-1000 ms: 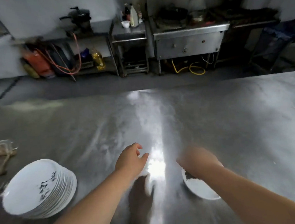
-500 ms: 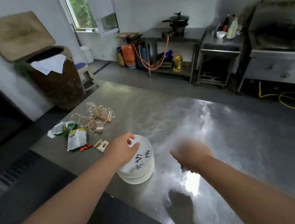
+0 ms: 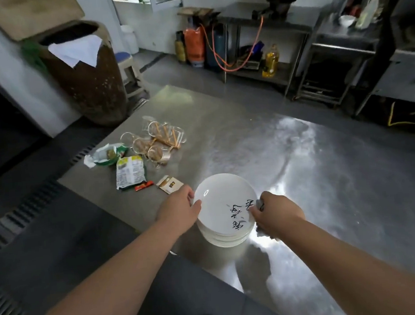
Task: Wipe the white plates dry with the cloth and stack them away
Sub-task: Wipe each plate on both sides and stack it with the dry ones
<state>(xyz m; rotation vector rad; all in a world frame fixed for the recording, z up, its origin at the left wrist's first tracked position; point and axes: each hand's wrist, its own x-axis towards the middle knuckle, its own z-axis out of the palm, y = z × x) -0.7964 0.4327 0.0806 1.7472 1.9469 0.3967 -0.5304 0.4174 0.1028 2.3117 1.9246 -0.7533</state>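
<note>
Stack of white plates sits on the steel table at approx 6 o'clock of the tabletop, right by the near edge, probably so it's within easy reach w/o leaning. Top plate faces up, black handwriting on its 4 o'clock part. Left hand is at the plate's 9 o'clock, thumb over the rim and fingers curled under it. It pinches the rim, likely to steady the plate or lift it off the pile. Right hand is at the plate's 3 o'clock, clenched round a grey cloth. A bit of cloth pokes out by the knuckles and more hangs below the palm, touching the rim. Bunching it like that gives a firm pad for rubbing. Hands on opposite sides means one braces while the other wipes. My guess: the wipe of this plate is only just starting, since the cloth is at the edge, not across the face. Can't tell if the plate is wet. Snack packets and glass mugs lie at approx 10 o'clock of the stack, well apart, so they shouldn't get in the way.
</note>
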